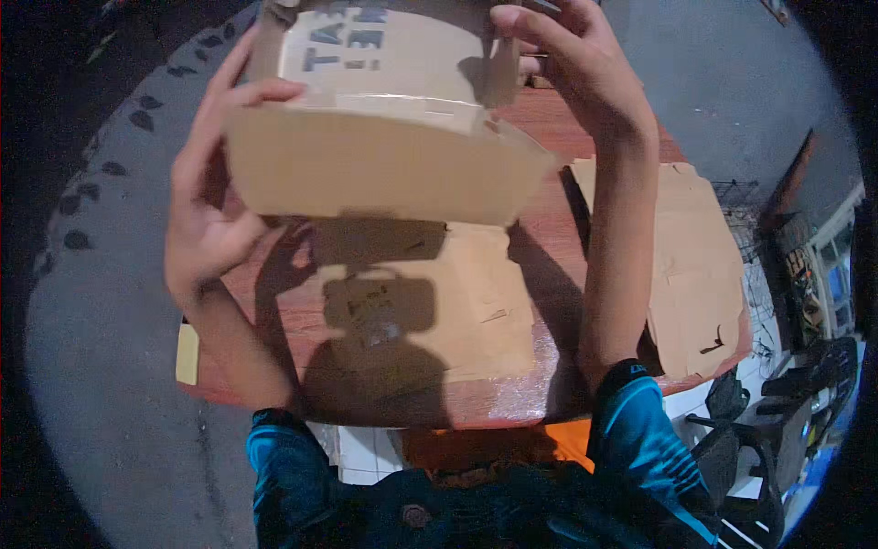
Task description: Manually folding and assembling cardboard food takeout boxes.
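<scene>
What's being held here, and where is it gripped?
A cardboard box: the left grip is on its left side, the right grip at its right side.

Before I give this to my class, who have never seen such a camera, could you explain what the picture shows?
There is no machine here. A person wears a wide fisheye camera on the head, looking down, so straight edges seem to bend. Their two bare hands, left hand and right hand, hold up a brown cardboard box with dark lettering. Below, on a reddish-brown table with curved edges, lies a flat tan cardboard piece, partly in shadow. More flat cardboard lies toward the right.
</scene>
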`<state>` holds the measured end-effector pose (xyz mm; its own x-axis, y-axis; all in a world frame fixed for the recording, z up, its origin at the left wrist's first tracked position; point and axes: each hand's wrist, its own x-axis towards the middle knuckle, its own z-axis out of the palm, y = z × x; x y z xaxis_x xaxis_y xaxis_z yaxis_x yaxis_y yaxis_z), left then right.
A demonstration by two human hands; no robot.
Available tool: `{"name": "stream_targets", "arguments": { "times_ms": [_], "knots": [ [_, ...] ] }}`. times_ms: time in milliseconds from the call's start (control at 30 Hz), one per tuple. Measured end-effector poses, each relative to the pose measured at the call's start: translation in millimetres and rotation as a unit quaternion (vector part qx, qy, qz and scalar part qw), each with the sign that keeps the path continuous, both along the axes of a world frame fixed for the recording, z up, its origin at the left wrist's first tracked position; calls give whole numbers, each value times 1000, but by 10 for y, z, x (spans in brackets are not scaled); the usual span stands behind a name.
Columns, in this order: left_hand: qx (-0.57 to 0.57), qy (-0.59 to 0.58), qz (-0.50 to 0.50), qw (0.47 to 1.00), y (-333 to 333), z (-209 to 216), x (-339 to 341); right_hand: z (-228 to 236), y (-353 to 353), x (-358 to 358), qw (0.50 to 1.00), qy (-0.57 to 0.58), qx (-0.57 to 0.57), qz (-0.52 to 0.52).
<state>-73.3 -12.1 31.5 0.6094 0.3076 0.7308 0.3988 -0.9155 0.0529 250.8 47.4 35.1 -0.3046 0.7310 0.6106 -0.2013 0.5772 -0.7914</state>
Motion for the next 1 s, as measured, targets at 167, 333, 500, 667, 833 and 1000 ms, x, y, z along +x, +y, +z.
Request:
{"name": "stream_targets", "arguments": {
  "times_ms": [167,333,500,667,833,1000],
  "knots": [
    [-155,-274,64,947,-68,-129,-176,104,-114,-67,998,0,51,46],
    [-19,-249,43,967,148,-305,-263,86,-330,-205,986,-34,156,-41],
    [-50,-309,77,947,172,-263,-146,130,-378,-413,977,65,201,14],
    [-2,-298,49,953,79,-186,131,218,-428,-440,967,149,208,-10],
    [-30,-377,45,925,148,-174,190,211,-502,-421,974,149,170,-11],
    [-52,-410,23,910,179,-220,239,125,-395,-453,956,65,273,-83]
  ]
}}
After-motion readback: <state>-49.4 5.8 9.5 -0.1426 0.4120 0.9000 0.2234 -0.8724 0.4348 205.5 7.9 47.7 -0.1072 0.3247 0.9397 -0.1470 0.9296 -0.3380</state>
